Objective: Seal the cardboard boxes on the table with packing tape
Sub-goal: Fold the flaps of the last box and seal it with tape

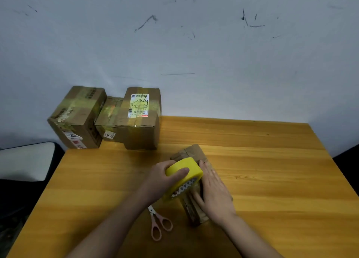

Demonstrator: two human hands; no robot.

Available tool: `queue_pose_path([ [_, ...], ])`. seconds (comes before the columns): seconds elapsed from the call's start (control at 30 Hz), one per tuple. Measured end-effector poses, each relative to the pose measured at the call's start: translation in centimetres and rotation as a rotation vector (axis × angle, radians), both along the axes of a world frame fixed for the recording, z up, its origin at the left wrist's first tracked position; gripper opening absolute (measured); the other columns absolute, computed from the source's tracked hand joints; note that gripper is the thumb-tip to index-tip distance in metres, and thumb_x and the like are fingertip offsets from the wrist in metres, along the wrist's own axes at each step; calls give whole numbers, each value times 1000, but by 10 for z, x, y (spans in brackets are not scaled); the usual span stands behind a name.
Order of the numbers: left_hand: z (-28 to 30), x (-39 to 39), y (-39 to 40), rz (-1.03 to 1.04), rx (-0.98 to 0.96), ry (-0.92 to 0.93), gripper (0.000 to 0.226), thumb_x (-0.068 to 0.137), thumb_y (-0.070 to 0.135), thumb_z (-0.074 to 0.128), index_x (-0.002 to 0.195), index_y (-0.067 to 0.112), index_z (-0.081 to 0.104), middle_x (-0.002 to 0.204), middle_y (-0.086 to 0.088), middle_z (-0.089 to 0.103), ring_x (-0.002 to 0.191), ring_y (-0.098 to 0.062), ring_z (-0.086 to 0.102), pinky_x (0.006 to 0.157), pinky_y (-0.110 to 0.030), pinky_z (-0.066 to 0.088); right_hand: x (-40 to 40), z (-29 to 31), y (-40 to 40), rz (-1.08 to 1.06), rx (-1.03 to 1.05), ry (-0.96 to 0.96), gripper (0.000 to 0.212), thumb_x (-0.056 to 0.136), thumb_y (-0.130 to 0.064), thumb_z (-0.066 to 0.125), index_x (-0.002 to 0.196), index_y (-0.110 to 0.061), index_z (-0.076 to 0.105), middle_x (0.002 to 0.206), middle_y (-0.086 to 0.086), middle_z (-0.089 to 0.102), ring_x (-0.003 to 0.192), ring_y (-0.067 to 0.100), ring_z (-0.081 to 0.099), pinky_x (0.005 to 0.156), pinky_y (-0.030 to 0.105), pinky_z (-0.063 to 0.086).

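A small brown cardboard box [191, 151] lies in the middle of the wooden table [272, 170]. My left hand [161, 178] grips a yellow roll of packing tape [183, 175] and holds it against the box's top. My right hand [213, 189] lies flat on the box with straight fingers, pressing it down and hiding most of its top. Three taped cardboard boxes stand at the table's back left: a left one [77, 118], a low middle one [108, 118] and a right one with a white label [141, 119].
Pink-handled scissors [158, 221] lie on the table just in front of the small box, between my forearms. A white cushioned seat [27, 160] stands off the table's left edge. A scuffed pale wall rises behind the table.
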State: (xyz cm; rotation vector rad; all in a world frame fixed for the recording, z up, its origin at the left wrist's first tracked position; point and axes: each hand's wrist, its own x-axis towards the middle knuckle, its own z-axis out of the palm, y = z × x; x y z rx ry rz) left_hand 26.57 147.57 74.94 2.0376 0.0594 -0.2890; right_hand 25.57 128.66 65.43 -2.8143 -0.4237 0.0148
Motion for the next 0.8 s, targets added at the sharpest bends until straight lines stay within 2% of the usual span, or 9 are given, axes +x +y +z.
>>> queue_pose_path([
  [0.07,2,0,-3,-10,59,-28,51,85,45,63,121,9,60,97,6,59,82,2,55,73,-24,49,1,1,-1,11,6,63,93,82,-71,19,154,-18,-8,158,-8,-10,146,6,-11,121,26,0],
  [0.13,7,0,-6,-31,170,-46,47,88,47,60,116,10,62,93,4,58,78,-2,55,74,-29,49,2,4,0,11,-9,56,99,80,-76,24,153,-18,-10,158,-8,-12,145,5,-14,118,23,-6],
  [0.27,11,2,4,-175,553,69,61,86,64,50,121,15,60,106,-1,63,87,-13,57,71,-27,47,1,4,2,-5,-20,74,106,81,-78,37,153,-18,-13,155,-8,-16,142,2,-17,115,19,-12],
  [0.43,2,1,18,-226,632,261,54,84,68,49,95,17,63,90,0,63,78,-14,58,64,-27,44,2,2,6,37,-62,65,100,80,-78,37,155,-24,-3,160,-6,-11,145,7,-17,116,25,-12],
  [0.53,-12,2,15,-212,607,312,46,85,63,52,91,18,59,91,-1,62,76,-13,56,62,-25,41,3,0,5,39,-86,56,96,81,-78,36,155,-25,6,161,-3,-5,147,11,-9,118,26,-10],
  [0.67,-32,2,15,-183,416,346,32,87,52,58,84,20,55,80,4,55,70,-8,51,57,-22,37,2,0,9,11,-197,53,90,84,-76,35,150,-15,31,157,6,26,144,21,25,114,34,12],
  [0.73,-43,-1,12,-181,325,318,25,88,46,61,82,22,57,80,4,57,73,-11,54,59,-23,38,1,2,11,-6,-219,32,85,86,-71,36,148,-12,37,154,9,32,142,24,31,111,37,17],
  [0.8,-53,-2,11,-160,260,294,26,88,43,62,89,17,62,89,-3,64,80,-17,58,64,-26,41,-2,-1,17,0,-221,-30,79,87,-60,35,145,-7,40,153,13,34,142,28,31,110,41,21],
])
